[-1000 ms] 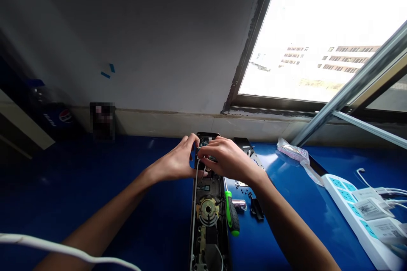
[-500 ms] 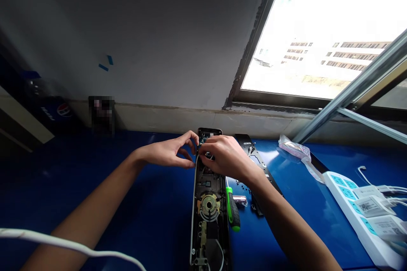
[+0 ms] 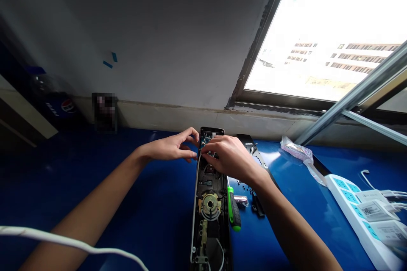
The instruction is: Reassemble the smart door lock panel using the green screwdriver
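A long, opened electronic door lock body [image 3: 210, 216] lies lengthwise on the blue tabletop, with a brass-coloured cam mechanism in its middle and a green circuit board [image 3: 206, 139] at its far end. My right hand [image 3: 227, 156] rests over the board, its fingertips down among the parts and hiding what they touch. My left hand [image 3: 171, 146] stands just left of the lock, fingers apart, their tips at its edge. A green-handled screwdriver [image 3: 234, 209] lies beside the lock, under my right forearm.
A black metal lock plate [image 3: 254, 152] lies right of the lock, with small screws [image 3: 244, 188] nearby. Further right are a plastic bag [image 3: 296, 151] and a white power strip [image 3: 356, 211] with plugged-in chargers. A white cable [image 3: 63, 240] crosses the foreground. The wall and window stand behind.
My left hand has drawn back leftward from the circuit board, and its fingers have opened. My right hand stays on the board. The view has shifted slightly.
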Action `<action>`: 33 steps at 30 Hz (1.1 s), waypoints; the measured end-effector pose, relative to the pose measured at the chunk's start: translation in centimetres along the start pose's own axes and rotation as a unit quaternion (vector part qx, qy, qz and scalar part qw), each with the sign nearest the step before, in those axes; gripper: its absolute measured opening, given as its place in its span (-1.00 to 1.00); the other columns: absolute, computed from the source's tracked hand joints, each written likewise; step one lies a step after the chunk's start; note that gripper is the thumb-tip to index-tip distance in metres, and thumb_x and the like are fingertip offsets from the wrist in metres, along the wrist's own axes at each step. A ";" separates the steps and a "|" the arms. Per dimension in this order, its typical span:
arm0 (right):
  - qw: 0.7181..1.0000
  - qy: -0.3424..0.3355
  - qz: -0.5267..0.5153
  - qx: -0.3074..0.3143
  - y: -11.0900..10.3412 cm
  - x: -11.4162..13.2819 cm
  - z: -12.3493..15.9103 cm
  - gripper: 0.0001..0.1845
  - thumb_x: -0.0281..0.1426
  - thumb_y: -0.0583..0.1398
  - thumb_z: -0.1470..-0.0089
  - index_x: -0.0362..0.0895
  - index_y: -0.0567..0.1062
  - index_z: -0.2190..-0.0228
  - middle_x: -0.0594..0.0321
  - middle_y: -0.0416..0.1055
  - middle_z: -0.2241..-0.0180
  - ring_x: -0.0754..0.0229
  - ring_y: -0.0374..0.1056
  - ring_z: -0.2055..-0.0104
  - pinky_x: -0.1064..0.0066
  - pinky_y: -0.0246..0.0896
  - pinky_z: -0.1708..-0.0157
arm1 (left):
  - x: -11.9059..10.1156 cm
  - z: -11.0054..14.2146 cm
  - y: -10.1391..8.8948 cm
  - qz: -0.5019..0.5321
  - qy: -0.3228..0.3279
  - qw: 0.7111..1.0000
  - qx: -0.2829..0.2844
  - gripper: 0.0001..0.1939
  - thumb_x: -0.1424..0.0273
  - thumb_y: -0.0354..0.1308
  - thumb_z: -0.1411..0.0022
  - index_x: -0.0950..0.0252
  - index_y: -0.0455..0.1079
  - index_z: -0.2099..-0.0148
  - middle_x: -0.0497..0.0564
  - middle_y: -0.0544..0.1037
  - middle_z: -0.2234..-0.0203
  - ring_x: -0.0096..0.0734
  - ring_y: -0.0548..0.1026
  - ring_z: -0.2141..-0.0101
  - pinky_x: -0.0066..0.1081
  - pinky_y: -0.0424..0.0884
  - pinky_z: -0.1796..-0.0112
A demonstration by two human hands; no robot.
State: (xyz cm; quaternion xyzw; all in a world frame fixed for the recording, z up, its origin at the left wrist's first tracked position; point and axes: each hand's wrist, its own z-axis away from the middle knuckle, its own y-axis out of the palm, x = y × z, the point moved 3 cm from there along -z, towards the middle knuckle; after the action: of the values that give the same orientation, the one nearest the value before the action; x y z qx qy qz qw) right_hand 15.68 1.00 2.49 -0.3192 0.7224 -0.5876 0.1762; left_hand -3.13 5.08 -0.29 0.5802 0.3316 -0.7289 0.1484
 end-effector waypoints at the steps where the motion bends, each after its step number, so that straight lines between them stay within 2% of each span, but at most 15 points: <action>1: 1.000 0.002 0.000 0.002 0.0 0.1 0.0 -0.79 -0.41 0.23 -0.29 -0.06 0.71 0.25 0.18 0.67 0.27 0.13 0.53 0.19 0.34 0.21 0.22 | -0.1 0.0 0.0 -0.005 0.005 1.000 -0.005 -0.66 0.31 0.25 -0.32 0.16 0.14 0.01 -0.01 0.41 -0.02 -0.36 0.59 0.15 -0.22 0.55 0.05; 5: 1.000 0.025 0.001 0.001 0.1 0.2 0.0 -0.81 -0.43 0.25 -0.27 -0.06 0.71 0.24 0.18 0.68 0.23 0.10 0.56 0.15 0.34 0.24 0.22 | -0.2 -0.1 0.1 0.002 0.012 1.000 -0.011 -0.69 0.34 0.24 -0.33 0.17 0.14 0.04 -0.05 0.40 0.04 -0.42 0.59 0.21 -0.25 0.56 0.07; 9: 0.999 0.049 0.010 -0.008 0.3 0.4 0.0 -0.80 -0.43 0.23 -0.28 -0.07 0.71 0.25 0.15 0.68 0.22 0.08 0.56 0.20 0.33 0.23 0.29 | -0.1 -0.2 0.2 0.020 0.020 1.000 -0.009 -0.71 0.33 0.24 -0.32 0.18 0.17 0.04 -0.04 0.41 0.08 -0.38 0.59 0.16 -0.16 0.57 0.03; 19: 0.997 0.071 0.041 -0.008 0.5 1.4 0.1 -0.74 -0.48 0.19 -0.29 -0.10 0.65 0.38 0.13 0.63 0.34 0.12 0.49 0.31 0.31 0.12 0.35 | 0.3 -0.5 0.3 0.032 0.035 0.999 -0.015 -0.70 0.31 0.28 -0.30 0.18 0.22 0.05 -0.06 0.39 0.11 -0.37 0.55 0.14 -0.10 0.60 0.00; 33: 0.994 0.096 0.057 -0.010 0.6 1.6 0.1 -0.76 -0.49 0.19 -0.28 -0.12 0.66 0.35 0.13 0.64 0.33 0.12 0.50 0.30 0.30 0.11 0.36 | 0.4 -0.6 0.2 0.060 0.031 0.998 -0.013 -0.72 0.37 0.28 -0.30 0.19 0.23 0.08 -0.08 0.37 0.12 -0.39 0.56 0.14 -0.10 0.59 -0.02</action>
State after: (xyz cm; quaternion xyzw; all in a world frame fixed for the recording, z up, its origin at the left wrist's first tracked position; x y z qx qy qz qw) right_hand 14.38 -0.09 2.05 -0.2210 0.7589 -0.5973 0.1360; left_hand -2.67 5.39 -0.78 0.6193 0.3098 -0.6961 0.1895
